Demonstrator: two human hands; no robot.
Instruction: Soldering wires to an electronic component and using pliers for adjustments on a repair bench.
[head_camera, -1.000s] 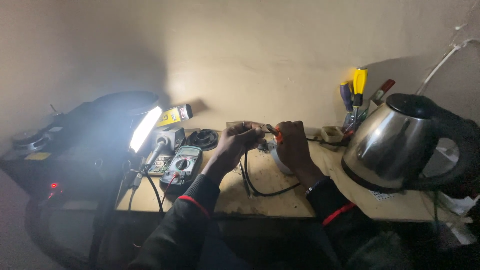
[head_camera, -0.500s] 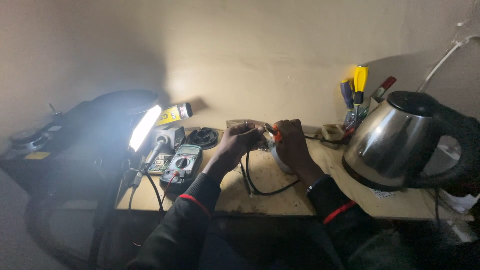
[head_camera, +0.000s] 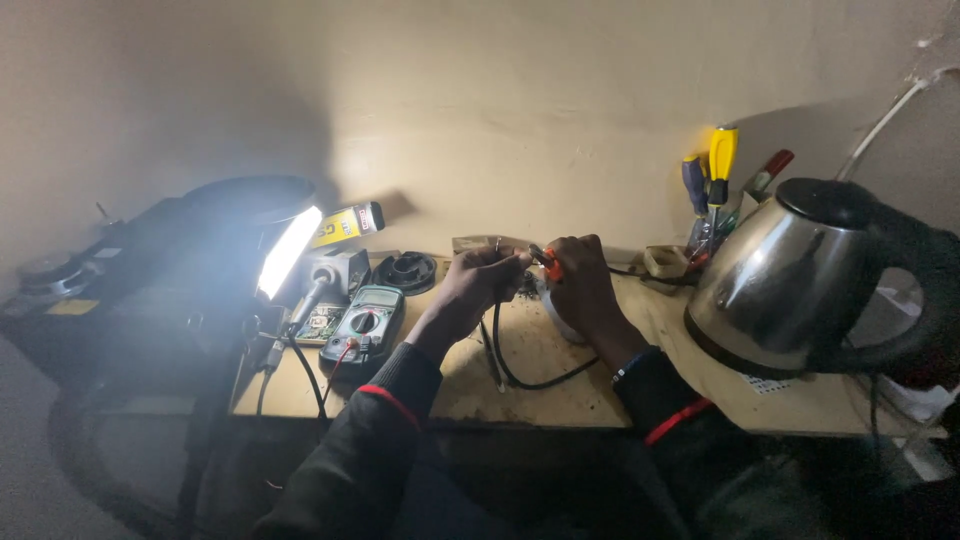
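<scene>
Head camera view, looking down at a dim wooden workbench against a plain wall, lit from the left by a bright work lamp. From my remote seat I see both hands meeting at the middle of the bench. My left hand pinches the upper end of a thin black cable, fingers closed on it. My right hand is closed around a small tool with an orange handle, its tip brought right up to the left hand's fingers. What the tip touches is too small and dark to tell.

The cable hangs from the left hand and loops loosely across the bench toward the right wrist. I judge it light, limp and springy, likely to swing or slip if held far from its end, so a pinch close to the working end seems best. The tool looks rigid and light.

To the left, near the lamp, lies a green multimeter with red and black leads, beside a small circuit board. A black round part sits behind it. On the right, a steel kettle with a black handle stands close to the right forearm and crowds that side. Screwdrivers with yellow, blue and red handles stand behind it.
</scene>
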